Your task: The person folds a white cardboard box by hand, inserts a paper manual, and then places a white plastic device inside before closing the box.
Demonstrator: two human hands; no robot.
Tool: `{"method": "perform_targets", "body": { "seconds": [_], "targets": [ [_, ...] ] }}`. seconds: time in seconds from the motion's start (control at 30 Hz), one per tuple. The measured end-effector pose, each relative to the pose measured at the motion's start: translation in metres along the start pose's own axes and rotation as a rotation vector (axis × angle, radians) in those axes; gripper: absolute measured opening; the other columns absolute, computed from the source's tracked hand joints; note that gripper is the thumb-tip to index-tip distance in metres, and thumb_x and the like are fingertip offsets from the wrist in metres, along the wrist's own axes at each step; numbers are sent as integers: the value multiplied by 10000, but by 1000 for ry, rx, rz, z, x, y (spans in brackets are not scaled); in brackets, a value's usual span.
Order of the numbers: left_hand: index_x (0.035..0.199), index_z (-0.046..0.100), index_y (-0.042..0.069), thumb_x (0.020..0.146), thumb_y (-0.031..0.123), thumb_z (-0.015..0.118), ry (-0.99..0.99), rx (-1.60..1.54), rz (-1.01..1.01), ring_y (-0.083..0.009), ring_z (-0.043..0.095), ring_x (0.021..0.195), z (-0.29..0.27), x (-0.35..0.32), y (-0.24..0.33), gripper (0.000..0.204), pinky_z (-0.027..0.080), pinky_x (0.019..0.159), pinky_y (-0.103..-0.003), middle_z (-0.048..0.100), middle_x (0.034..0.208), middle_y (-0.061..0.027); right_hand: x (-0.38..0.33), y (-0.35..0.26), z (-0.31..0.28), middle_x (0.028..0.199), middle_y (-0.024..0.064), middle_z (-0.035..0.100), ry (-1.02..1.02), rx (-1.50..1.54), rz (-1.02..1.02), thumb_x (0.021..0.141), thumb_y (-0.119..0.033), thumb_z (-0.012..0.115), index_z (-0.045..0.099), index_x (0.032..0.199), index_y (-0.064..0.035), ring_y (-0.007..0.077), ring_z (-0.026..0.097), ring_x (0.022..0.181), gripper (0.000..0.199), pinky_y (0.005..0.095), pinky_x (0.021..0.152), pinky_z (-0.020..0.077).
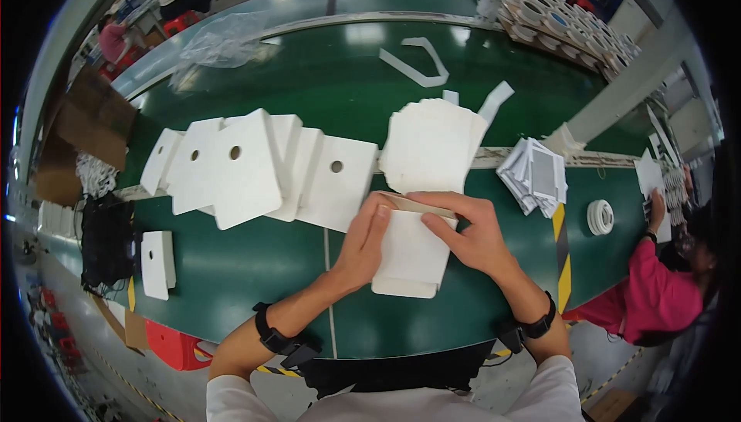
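Note:
Between my two hands is a small white cardboard box (414, 248), its far end raised and showing a brown inner side. My left hand (364, 238) grips its left edge, the thumb lying along the upper left corner. On the right side, my right hand (472, 231) has its thumb on the white face and its fingers along the far edge. Just beyond my hands lies a stack of flat white card blanks (428, 144). To the left of it, several white boxes with a round hole (251, 171) lean over one another.
A pile of white-and-grey flat pieces (534, 177) and a coiled white cable (600, 217) lie to the right. One white box (157, 265) stands at left by a black crate (108, 241). A metal post (617, 106) rises at right, near a co-worker in pink (656, 291).

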State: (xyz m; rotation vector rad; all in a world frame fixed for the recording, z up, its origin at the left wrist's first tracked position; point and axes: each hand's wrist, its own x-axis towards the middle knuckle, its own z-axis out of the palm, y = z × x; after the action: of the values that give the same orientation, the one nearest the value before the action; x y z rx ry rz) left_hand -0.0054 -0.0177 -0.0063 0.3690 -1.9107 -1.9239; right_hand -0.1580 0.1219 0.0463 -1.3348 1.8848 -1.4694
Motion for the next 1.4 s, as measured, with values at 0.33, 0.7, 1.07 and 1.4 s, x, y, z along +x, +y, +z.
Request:
{"method": "perform_targets", "body": {
  "seconds": [0.33, 0.7, 1.07, 1.4],
  "targets": [
    [1412, 410, 2, 1017, 136, 541, 29, 226, 255, -268, 476, 1289, -12, -7, -3, 437, 394, 1078, -394, 482, 1396, -157, 12, 22, -31, 1294, 148, 675, 688, -146, -250, 964, 12, 598, 681, 1249, 7, 224, 642, 1180, 296, 301, 970, 493],
    [1497, 370, 35, 1044, 172, 540, -37, -845, -298, -247, 490, 1347, 7, 6, 21, 503, 399, 1134, -429, 495, 1459, -112, -10, -2, 3, 1526, 172, 452, 99, 20, -153, 989, -17, 523, 397, 1528, -72, 280, 499, 1352, 557, 337, 1050, 436],
    [1526, 342, 56, 1040, 183, 548, 12, -745, -423, -266, 476, 1365, 6, 1, 5, 543, 362, 1163, -468, 476, 1492, -105, 0, 21, 5, 1573, 126, 398, -100, 812, 105, 1038, -81, 476, 280, 1591, -82, 202, 395, 1417, 587, 314, 1169, 288],
    [1531, 298, 10, 1045, 269, 538, 50, -717, -347, -291, 447, 1389, -10, -4, -7, 601, 348, 1169, -464, 422, 1529, -143, 2, 13, 7, 1622, 136, 309, -162, 506, -65, 1075, -98, 369, 178, 1620, -74, 231, 277, 1492, 578, 328, 1214, 183]
  ]
}}
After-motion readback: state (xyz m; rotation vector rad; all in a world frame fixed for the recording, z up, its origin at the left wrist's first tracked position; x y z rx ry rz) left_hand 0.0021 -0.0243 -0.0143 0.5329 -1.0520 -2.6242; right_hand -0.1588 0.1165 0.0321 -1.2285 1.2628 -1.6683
